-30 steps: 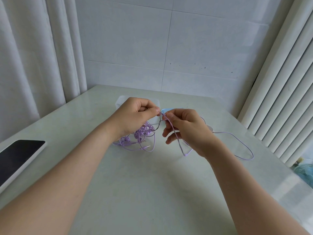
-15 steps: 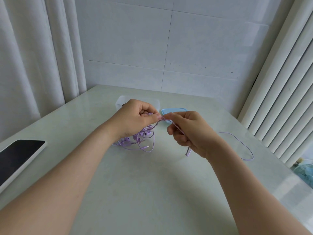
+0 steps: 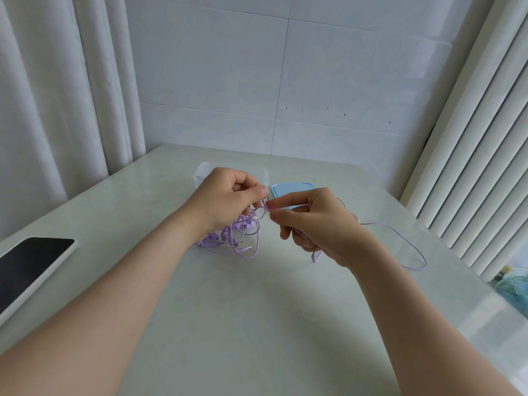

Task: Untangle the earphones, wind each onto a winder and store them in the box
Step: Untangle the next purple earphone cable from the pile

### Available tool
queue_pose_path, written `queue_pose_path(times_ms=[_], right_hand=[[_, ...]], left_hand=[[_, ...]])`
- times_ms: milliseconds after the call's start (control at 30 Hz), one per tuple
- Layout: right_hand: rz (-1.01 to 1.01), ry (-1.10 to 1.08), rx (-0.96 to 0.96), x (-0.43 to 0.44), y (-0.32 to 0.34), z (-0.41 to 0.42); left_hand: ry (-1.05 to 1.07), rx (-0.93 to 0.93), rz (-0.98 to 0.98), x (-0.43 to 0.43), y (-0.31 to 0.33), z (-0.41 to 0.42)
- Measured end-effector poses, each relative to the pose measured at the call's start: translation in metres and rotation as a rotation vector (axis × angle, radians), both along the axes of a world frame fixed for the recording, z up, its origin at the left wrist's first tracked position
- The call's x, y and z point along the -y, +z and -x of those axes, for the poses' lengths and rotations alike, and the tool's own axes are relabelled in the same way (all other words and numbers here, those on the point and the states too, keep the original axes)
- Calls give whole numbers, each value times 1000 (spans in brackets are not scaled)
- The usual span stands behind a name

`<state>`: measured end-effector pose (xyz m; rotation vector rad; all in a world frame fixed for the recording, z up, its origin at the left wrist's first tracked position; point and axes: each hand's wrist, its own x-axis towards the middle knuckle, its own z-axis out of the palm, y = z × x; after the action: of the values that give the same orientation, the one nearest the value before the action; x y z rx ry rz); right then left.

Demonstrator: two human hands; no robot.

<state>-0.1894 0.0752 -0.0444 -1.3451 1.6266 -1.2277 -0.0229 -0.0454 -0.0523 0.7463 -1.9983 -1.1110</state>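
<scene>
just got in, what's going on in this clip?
A person is picking apart a tangle of purple earphones on the table. The left hand and right hand each pinch cord at one spot above the pile. One loose cord trails off to the right. The clear box and its blue lid sit behind the hands; nothing looks wound yet. A phone lies at the left.

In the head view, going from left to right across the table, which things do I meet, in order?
Phone → left hand → right hand → loose loop of earphone cable. The box, lid and tangle overlap the hands, so I leave them out.
</scene>
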Motion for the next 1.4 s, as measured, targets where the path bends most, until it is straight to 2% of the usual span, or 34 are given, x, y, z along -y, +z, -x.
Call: queue_pose_path(times_ms=[133,267,333,467,633,767,833,933,1033,1267,1400], right_hand=[[-12,-50,-20,0,0,-4],[-29,-49,197,2,0,-3],[-28,-20,246,5,-3,-1],[-21,-15,182,8,-3,-1],[-38,-26,242,3,1,-4],[-33,41,119,0,3,-6],[44,20,81,2,1,-7],[262,-145,102,7,0,-5],[416,-269,215,11,2,-3],[498,-255,565,10,4,-8],[441,-261,571,5,6,-8]], left_hand=[[-20,52,31,-1,-2,0],[-20,135,13,-1,-2,1],[-14,163,35,-1,-2,2],[-38,163,11,-6,0,2],[-90,150,11,-12,3,3],[-83,165,46,-10,1,2],[-61,184,82,-8,-1,1],[-8,212,129,-7,-1,-1],[20,208,125,-5,-1,-3],[-58,190,95,-7,0,-4],[-160,149,93,-14,2,0]])
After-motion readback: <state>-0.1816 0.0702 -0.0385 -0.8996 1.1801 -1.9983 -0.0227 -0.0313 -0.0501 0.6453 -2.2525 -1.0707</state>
